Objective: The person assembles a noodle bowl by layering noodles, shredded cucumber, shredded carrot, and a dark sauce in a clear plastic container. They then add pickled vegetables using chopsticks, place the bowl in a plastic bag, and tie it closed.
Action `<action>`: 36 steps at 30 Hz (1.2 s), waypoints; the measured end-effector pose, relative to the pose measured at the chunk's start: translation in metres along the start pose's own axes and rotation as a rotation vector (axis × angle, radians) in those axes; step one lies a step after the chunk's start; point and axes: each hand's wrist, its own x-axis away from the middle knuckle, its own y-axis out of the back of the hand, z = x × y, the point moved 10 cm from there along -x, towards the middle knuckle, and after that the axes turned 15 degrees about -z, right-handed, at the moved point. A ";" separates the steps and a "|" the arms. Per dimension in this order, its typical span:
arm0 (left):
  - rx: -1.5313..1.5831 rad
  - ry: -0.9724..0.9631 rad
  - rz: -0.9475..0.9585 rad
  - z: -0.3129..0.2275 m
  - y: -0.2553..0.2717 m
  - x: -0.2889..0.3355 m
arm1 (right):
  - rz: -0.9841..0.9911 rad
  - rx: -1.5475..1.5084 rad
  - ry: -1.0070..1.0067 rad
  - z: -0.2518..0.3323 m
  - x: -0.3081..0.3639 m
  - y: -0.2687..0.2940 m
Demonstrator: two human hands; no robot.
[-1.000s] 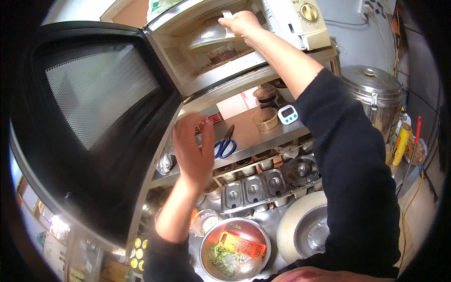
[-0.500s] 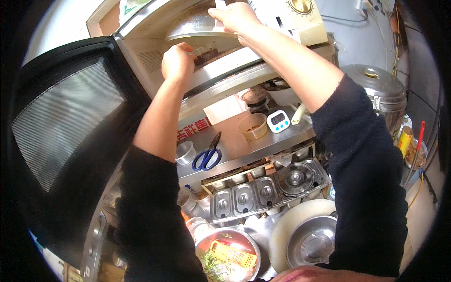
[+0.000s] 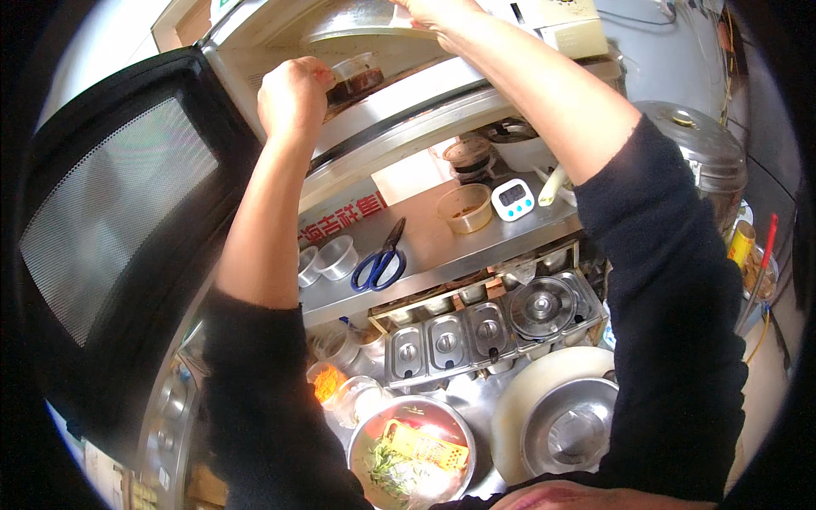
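Note:
Inside the open microwave oven, my left hand is closed at the edge of a small clear plastic tub with dark brown food in it. The fingertips appear to pinch its near-left side. At the top edge of the picture, my right hand reaches into the oven with bent fingers. A white piece shows by those fingers; its kind is unclear and the picture cuts part of the hand off. Beside the right hand, a shiny curved rim shows in the oven.
The oven door hangs open at left. On the steel shelf below lie blue-handled scissors, a white timer and plastic tubs. Lower down are lidded steel pans, a bowl with a yellow grater and a steel basin.
My left hand has moved left and up, and the tub of dark food now shows more fully beside it. My right hand has risen toward the top edge. The whole view has shifted slightly.

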 end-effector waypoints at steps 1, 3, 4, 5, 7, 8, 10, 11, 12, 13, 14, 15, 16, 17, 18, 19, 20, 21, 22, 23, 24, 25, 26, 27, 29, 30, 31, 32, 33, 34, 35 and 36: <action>-0.009 -0.041 -0.033 -0.004 0.013 -0.001 | 0.003 0.037 -0.002 -0.001 0.000 0.000; 0.021 -0.012 -0.014 -0.005 0.031 0.001 | 0.027 0.094 -0.008 -0.006 0.001 -0.004; 0.031 0.001 -0.009 -0.006 0.041 0.002 | 0.048 0.112 -0.012 -0.008 0.001 -0.008; 0.024 -0.001 -0.023 -0.008 0.051 0.004 | 0.069 0.128 -0.013 -0.011 0.000 -0.012; 0.019 0.009 -0.037 -0.009 0.070 0.012 | 0.072 0.211 0.058 -0.012 -0.002 -0.016; 0.018 0.016 -0.044 -0.009 0.079 0.015 | 0.073 0.253 0.094 -0.014 -0.002 -0.018; 0.038 0.020 -0.085 -0.008 0.098 0.022 | 0.119 0.378 0.243 -0.011 0.004 -0.027; 0.052 0.041 -0.093 -0.006 0.104 0.025 | 0.143 0.438 0.318 -0.007 0.009 -0.030; 0.065 0.062 -0.100 -0.003 0.111 0.029 | 0.189 0.507 0.349 -0.008 0.015 -0.033; 0.105 0.067 -0.110 -0.002 0.118 0.033 | 0.235 0.574 0.381 -0.007 0.023 -0.032; 0.114 0.069 -0.121 0.000 0.123 0.037 | 0.282 0.642 0.412 -0.005 0.034 -0.033; 0.123 0.070 -0.131 0.001 0.129 0.041 | 0.319 0.734 0.506 0.006 0.044 -0.036; 0.110 0.078 -0.130 0.003 0.133 0.046 | 0.233 0.638 0.445 0.016 0.049 -0.023; 0.184 0.061 -0.143 0.002 0.139 0.052 | 0.147 0.544 0.382 0.023 0.060 -0.006; 0.163 0.015 -0.192 -0.001 0.151 0.061 | 0.160 0.473 0.324 0.024 0.082 0.003; 0.175 -0.016 -0.225 -0.003 0.160 0.071 | 0.170 0.402 0.267 0.025 0.104 0.012; 0.189 -0.047 -0.259 -0.005 0.170 0.081 | 0.273 0.350 0.219 0.023 0.131 0.011; 0.219 -0.058 -0.257 -0.005 0.178 0.094 | 0.372 0.247 -0.042 0.004 0.159 0.011; 0.227 -0.022 -0.250 -0.003 0.183 0.107 | 0.464 0.132 -0.307 -0.014 0.192 0.012; 0.226 -0.032 -0.266 -0.004 0.192 0.123 | 0.510 0.069 -0.420 -0.020 0.218 0.015; 0.238 -0.027 -0.274 -0.005 0.201 0.141 | 0.559 -0.004 -0.538 -0.025 0.243 0.019; 0.231 -0.016 -0.250 -0.006 0.207 0.161 | 0.613 -0.054 -0.629 -0.029 0.267 0.022; 0.216 -0.032 -0.205 -0.007 0.212 0.180 | 0.652 -0.094 -0.698 -0.032 0.289 0.026; 0.228 -0.045 -0.209 -0.009 0.222 0.201 | 0.632 -0.102 -0.799 -0.040 0.309 0.032; 0.198 -0.053 -0.188 -0.010 0.238 0.244 | 0.627 -0.097 -0.920 -0.052 0.351 0.040; 0.168 -0.043 -0.161 -0.007 0.246 0.265 | 0.643 -0.027 -0.950 -0.059 0.373 0.048; 0.164 -0.027 -0.093 -0.003 0.251 0.286 | 0.695 0.022 -0.918 -0.062 0.394 0.052; 0.194 -0.037 -0.057 0.000 0.260 0.307 | 0.743 0.078 -0.892 -0.067 0.415 0.055; 0.183 -0.029 -0.038 0.003 0.270 0.328 | 0.793 0.195 -0.794 -0.072 0.430 0.058; 0.170 -0.019 -0.021 0.007 0.279 0.348 | 0.836 0.252 -0.775 -0.079 0.450 0.059; 0.193 -0.010 -0.016 0.010 0.289 0.366 | 0.867 0.244 -0.792 -0.084 0.470 0.060; 0.149 -0.002 0.022 0.015 0.297 0.385 | 0.886 0.243 -0.827 -0.089 0.490 0.061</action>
